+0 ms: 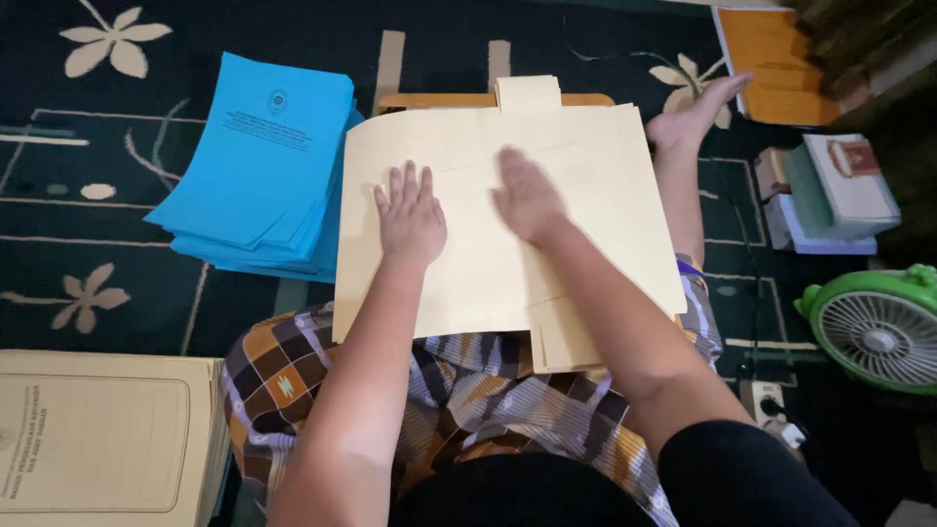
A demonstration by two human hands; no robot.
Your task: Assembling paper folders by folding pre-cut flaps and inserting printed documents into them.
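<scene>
On cream folder (586, 234) (edges free): hands (468, 210)

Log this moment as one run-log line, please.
left hand: flat on cream folder sheet | right hand: flat on it | blue stack: beside

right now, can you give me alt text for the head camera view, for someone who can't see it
Both hands, left hand and right hand, press flat on a large cream folder sheet lying open across the seated person's lap. A stack of blue sheets sits to the left on a dark floral carpet, a green fan to the right.
</scene>
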